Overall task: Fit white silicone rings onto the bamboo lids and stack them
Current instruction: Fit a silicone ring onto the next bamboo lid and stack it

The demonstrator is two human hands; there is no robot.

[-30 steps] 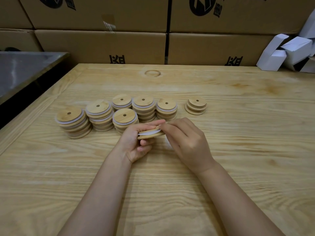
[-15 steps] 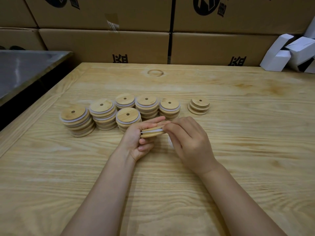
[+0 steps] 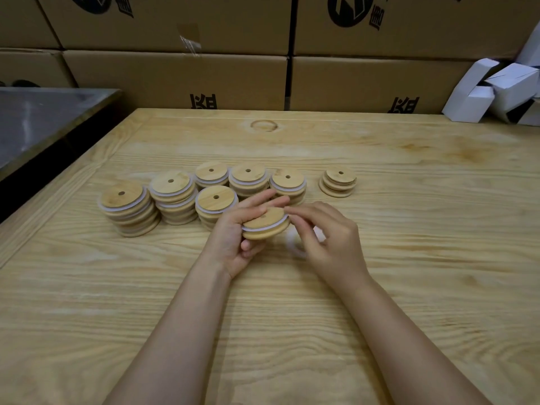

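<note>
Bamboo, pale and round: in the head view a single bamboo lid (image 3: 264, 226) sits tilted just above the counter (image 3: 409, 258), near its middle. The left hand (image 3: 233, 241) holds the lid from the left, with the thumb lying across its top and the fingers curled beneath. A white silicone ring (image 3: 258, 228) runs in the groove around the lid's edge. The right hand (image 3: 331, 244) has its fingers curled, and its fingertips (image 3: 292, 213) pinch the ring at the lid's right rim.

A loose ring (image 3: 293, 248), blurred, lies on the counter partly under the right hand. Behind the hands stand six ringed stacks (image 3: 174, 197) of lids, packed close together, each lid with a small hole in its centre. To their right and apart from them is a short stack (image 3: 337, 182) that shows no white edges.

Cardboard boxes (image 3: 175, 77) line the far side of the counter. White cartons (image 3: 482, 92) are heaped at the right corner, and a dark metal surface (image 3: 35, 121) lies off to the left.
</note>
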